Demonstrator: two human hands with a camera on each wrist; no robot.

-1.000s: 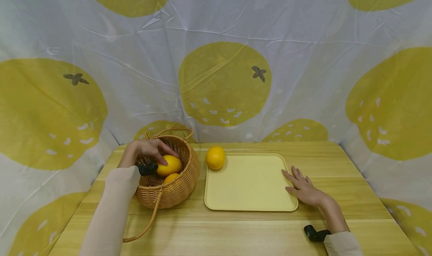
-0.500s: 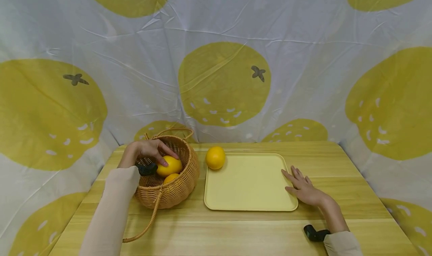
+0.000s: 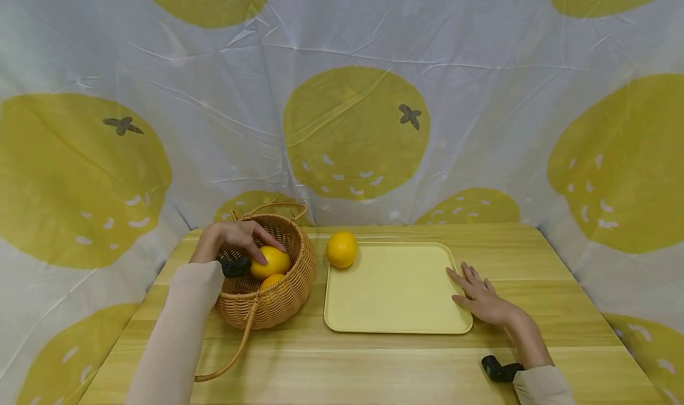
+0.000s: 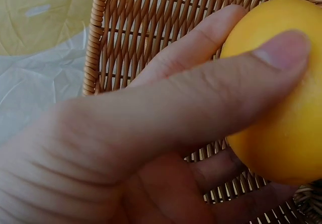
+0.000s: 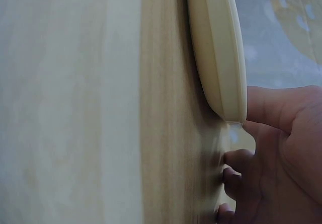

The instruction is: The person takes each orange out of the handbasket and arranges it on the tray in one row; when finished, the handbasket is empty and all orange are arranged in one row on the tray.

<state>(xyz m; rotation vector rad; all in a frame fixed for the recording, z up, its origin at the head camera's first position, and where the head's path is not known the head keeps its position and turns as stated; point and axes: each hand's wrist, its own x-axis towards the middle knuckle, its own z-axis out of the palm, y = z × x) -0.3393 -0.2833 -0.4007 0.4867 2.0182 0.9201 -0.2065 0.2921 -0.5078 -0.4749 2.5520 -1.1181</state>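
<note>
Left wrist view: thumb (image 4: 241,78) over basket orange (image 4: 282,98).

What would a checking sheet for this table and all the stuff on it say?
Surface: wooden table, pale planks.
Job's things: wicker basket holding two yellow fruits; the upper fruit is in the left hand's grip, the lower fruit lies under it. A third fruit sits at the yellow tray's far left corner.
Clutter: nothing seen.
Grippers: left hand curled round the upper fruit; right hand flat against the tray's right edge.
Cables: nothing seen.
Surroundings: white cloth printed with big yellow fruits.
</note>
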